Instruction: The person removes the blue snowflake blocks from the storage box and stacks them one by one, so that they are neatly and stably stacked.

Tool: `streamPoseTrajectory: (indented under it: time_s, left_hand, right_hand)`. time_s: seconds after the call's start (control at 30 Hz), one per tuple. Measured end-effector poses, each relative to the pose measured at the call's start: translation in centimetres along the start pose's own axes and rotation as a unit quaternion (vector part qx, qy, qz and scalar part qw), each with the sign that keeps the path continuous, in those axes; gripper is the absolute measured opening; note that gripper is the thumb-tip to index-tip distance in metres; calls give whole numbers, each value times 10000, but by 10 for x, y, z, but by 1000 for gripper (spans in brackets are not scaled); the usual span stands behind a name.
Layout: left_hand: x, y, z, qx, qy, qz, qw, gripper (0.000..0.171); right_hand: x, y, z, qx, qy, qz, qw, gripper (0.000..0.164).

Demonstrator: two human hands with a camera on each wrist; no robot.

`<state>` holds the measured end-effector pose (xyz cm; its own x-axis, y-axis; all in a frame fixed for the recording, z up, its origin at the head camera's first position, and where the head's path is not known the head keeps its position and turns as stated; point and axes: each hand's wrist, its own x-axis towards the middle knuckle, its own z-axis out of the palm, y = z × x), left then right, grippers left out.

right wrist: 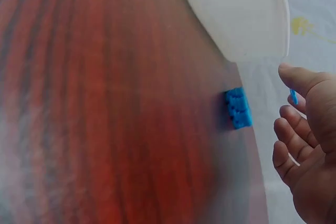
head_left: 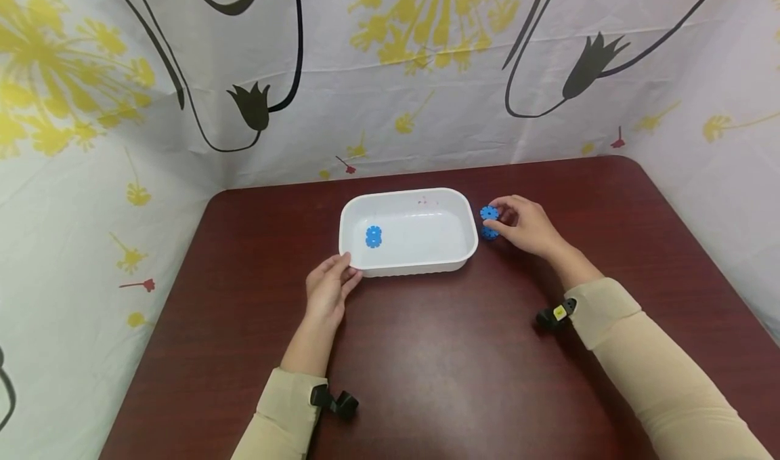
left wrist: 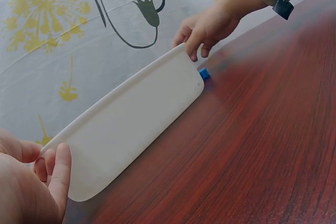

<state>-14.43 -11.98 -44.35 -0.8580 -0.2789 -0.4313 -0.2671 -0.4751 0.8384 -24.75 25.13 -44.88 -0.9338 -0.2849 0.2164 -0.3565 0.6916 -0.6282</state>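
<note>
A white plastic tray [head_left: 408,270] stands toward the back of the table. My left hand [head_left: 329,289] holds its near left corner, thumb at the rim and fingers against the outer wall [left wrist: 131,114]. Inside the tray, at the left, lie two blue notched discs [head_left: 374,236], side by side or overlapping. Just past the tray's right end, my right hand [head_left: 525,226] pinches one blue notched disc [head_left: 489,213] between thumb and finger. Only a sliver of this disc [right wrist: 293,96] shows in the right wrist view. Below it a small stack of blue discs [right wrist: 239,108] rests on the table.
The dark red wooden table [head_left: 457,351] has its back edge close behind the tray. A white cloth [head_left: 426,128] with yellow and grey plant prints hangs around the back and sides. Dark cameras [head_left: 335,402] are strapped at both sleeve cuffs.
</note>
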Motion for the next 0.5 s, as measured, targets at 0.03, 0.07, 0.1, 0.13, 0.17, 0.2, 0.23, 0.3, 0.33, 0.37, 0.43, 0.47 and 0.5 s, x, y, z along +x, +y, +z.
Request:
streamPoseTrajectory:
  time_s: [0.03, 0.07, 0.1, 0.13, 0.17, 0.2, 0.23, 0.3, 0.33, 0.37, 0.43, 0.47, 0.5]
  left_hand:
    - [0, 0, 0, -3, 1, 1, 10000, 16]
    - [0, 0, 0, -6, -3, 5, 10000, 15]
    - [0, 0, 0, -9, -8, 10, 10000, 15]
    - [0, 0, 0, -13, -11, 15, 10000, 15]
    - [0, 1, 0, -11, -12, 19, 10000, 15]
    - [0, 1, 0, -10, -11, 19, 10000, 15]
    - [0, 1, 0, -10, -6, 17, 10000, 15]
    - [0, 1, 0, 3, -8, 5, 10000, 16]
    - [0, 1, 0, 8, -2, -3, 10000, 16]
    - [0, 1, 0, 13, 4, -11, 10000, 16]
    - [0, 0, -1, 22, -5, -21, 10000, 16]
    - [0, 0, -1, 29, -6, -23, 10000, 16]
    - [0, 0, -1, 30, 0, -29, 10000, 16]
  right_hand:
    - [-1, 1, 0, 10, -50, 2, 10000, 34]
    - [-2, 3, 0, 12, -93, -2, 10000, 34]
    - [-3, 4, 1, 16, -128, -1, 9999, 34]
    - [-3, 5, 1, 15, -156, -8, 9999, 34]
    - [-4, 7, 1, 24, -185, 9, 9998, 34]
    - [-5, 9, 1, 17, -213, 28, 9998, 34]
    - [-6, 10, 1, 17, -249, 37, 9997, 35]
    - [-7, 13, 2, 4, -342, 68, 9994, 36]
    - [-8, 14, 3, 5, -406, 89, 9991, 37]
    - [-8, 17, 4, -17, -437, 81, 9990, 37]
    - [-9, 18, 5, -22, -522, 74, 9986, 38]
    - [-9, 19, 5, -30, -554, 68, 9984, 38]
    - [-10, 19, 5, -28, -576, 57, 9983, 38]
